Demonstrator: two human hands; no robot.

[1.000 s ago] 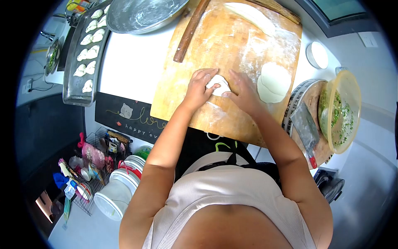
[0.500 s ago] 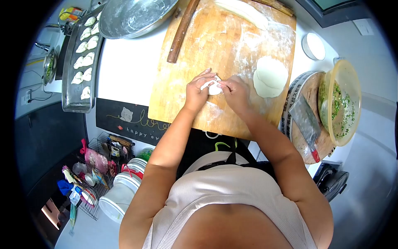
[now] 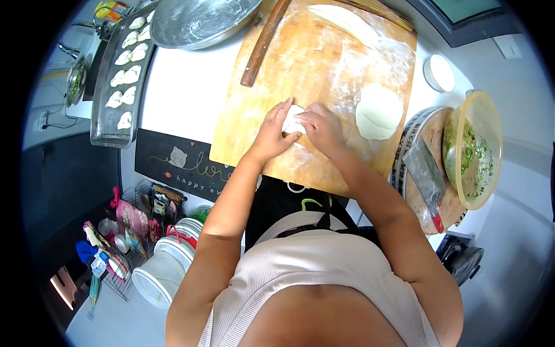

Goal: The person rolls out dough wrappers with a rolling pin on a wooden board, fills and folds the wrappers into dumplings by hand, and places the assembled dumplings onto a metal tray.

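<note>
Between my two hands, over the floured wooden board (image 3: 243,133), sits a white dough dumpling (image 3: 292,121). My left hand (image 3: 273,132) cups it from the left, fingers along its far side and thumb near its close edge. From the right, my right hand (image 3: 322,128) pinches the dumpling's edge with thumb and fingertips. My fingers partly cover the dumpling, so its filling cannot be seen. To the right on the board lie two overlapping round dough wrappers (image 3: 381,110). A long roll of dough (image 3: 344,24) rests at the far side.
A rolling pin (image 3: 263,46) lies at the board's upper left beside a metal basin (image 3: 199,23). Farther left, a metal tray (image 3: 113,139) holds several dumplings. At right, a cleaver (image 3: 425,173) and a bowl of green filling (image 3: 491,144) rest on a round chopping board (image 3: 413,202).
My left hand has opened slightly around the dumpling, its thumb moving toward me. My right hand keeps working at the dumpling's edge. The view has shifted a little.
</note>
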